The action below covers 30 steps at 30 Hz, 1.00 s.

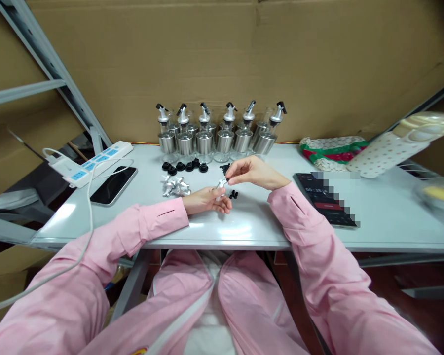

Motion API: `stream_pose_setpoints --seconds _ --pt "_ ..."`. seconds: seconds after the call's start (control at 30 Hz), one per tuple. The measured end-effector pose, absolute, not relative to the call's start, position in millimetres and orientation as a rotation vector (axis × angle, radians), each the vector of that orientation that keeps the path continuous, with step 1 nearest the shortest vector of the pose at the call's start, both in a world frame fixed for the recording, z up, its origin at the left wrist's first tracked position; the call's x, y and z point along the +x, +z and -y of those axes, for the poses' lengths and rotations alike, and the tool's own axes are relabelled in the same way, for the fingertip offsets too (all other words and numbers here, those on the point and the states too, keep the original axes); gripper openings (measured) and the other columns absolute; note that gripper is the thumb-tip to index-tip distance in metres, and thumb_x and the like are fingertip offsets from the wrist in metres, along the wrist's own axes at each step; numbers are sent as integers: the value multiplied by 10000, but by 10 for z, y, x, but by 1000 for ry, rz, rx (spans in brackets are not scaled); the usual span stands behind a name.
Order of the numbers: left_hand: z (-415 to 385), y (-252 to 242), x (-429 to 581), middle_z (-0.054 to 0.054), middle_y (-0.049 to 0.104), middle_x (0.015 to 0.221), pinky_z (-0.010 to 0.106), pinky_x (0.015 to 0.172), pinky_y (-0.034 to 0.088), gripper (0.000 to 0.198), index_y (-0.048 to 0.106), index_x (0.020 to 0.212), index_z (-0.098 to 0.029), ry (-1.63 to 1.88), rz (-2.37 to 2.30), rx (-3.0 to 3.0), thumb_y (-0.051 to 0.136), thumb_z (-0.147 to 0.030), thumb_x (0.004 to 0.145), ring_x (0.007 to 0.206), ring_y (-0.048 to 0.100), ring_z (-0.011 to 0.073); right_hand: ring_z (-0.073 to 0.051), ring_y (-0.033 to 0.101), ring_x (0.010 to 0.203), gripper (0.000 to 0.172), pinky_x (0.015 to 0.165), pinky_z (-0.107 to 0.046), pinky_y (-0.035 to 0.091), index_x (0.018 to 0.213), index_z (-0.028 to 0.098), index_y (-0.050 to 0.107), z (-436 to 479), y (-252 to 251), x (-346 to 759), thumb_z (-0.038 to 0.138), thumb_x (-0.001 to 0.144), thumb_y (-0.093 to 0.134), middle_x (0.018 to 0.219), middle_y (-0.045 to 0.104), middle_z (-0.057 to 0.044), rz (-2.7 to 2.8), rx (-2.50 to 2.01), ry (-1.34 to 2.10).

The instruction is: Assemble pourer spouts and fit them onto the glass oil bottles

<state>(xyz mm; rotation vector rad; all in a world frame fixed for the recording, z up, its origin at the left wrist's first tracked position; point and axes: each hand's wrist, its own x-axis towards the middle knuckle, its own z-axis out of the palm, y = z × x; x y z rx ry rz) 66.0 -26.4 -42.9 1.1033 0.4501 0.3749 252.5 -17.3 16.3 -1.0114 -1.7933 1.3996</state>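
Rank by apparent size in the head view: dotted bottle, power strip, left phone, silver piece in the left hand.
1. Dotted bottle
2. Power strip and left phone: too alike to rank
3. Silver piece in the left hand

A white table (257,224) carries everything. Just beyond the fingers (235,170) lie black levers (225,167); just nearer, small plugs (236,195). Left of the fingers: silver spouts (176,187), black caps (190,166) behind them, then a phone (114,185) and power strip (99,162). Farther beyond the fingers stand bottles (225,141). Well to their right: another phone (314,197), a cloth (318,150), a dotted flask (385,153).
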Motion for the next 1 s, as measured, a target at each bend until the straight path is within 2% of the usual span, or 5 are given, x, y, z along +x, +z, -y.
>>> stream_pose_setpoints --seconds 0.33,0.57,0.7,0.83,1.0 --pt "275 -406 659 52 626 743 274 701 451 557 460 619 -124 381 -454 1122 682 -633 570 681 621 138 -69 485 513 238 512 -227 374 628 120 630 128 87 2498 316 594 760 542 579 22 1874 -961 1335" --pt "281 -401 649 45 624 744 290 712 441 546 466 657 -130 385 -453 1135 675 -630 590 679 610 138 -71 487 511 272 532 -227 378 633 124 591 151 84 2461 360 656 724 513 551 34 1903 -918 1334" --pt "283 -395 646 28 622 709 291 697 443 561 458 662 -139 394 -440 1146 686 -641 556 656 596 133 -101 563 616 222 639 -258 441 733 132 638 160 88 2478 348 714 685 604 609 7 1856 -793 1406" --pt "285 -396 643 26 625 700 285 689 446 576 453 660 -142 400 -410 1155 690 -652 534 650 597 132 -99 567 646 241 652 -261 449 896 141 670 148 57 2504 279 701 703 720 644 -7 1802 -717 1566" --pt "281 -428 637 -6 615 682 310 706 445 584 474 851 -167 409 -365 1140 692 -627 565 665 605 137 -97 552 677 320 675 -255 439 1037 119 646 162 37 2506 288 765 643 702 602 -2 1825 -639 1778"
